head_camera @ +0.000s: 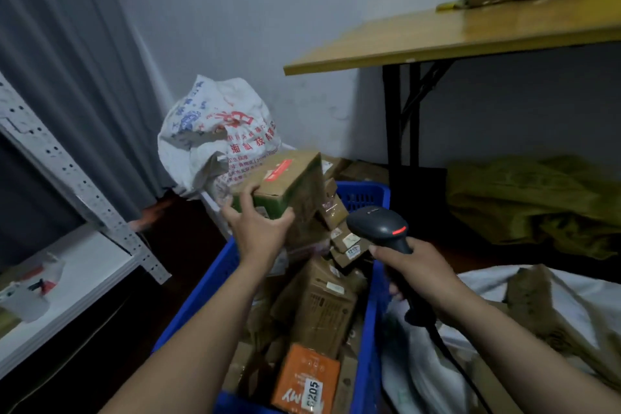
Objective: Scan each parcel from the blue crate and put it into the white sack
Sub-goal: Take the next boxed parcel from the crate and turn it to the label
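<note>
My left hand (pixel 256 224) grips a brown cardboard parcel (pixel 285 183) with a red-and-white label, lifted above the far end of the blue crate (pixel 201 292). The crate is piled with several cardboard parcels, among them an orange box (pixel 304 380) near me. My right hand (pixel 415 267) holds a black barcode scanner (pixel 378 224) by its handle, its head with a red light close to the right of the lifted parcel. The white sack (pixel 487 286) lies open at the lower right with brown parcels (pixel 551 309) inside it.
A printed white bag (pixel 215 124) stands against the wall behind the crate. A wooden folding table (pixel 437 41) with cardboard boxes on it is at the upper right, green fabric (pixel 531 198) beneath it. A white metal shelf (pixel 77 266) is on the left.
</note>
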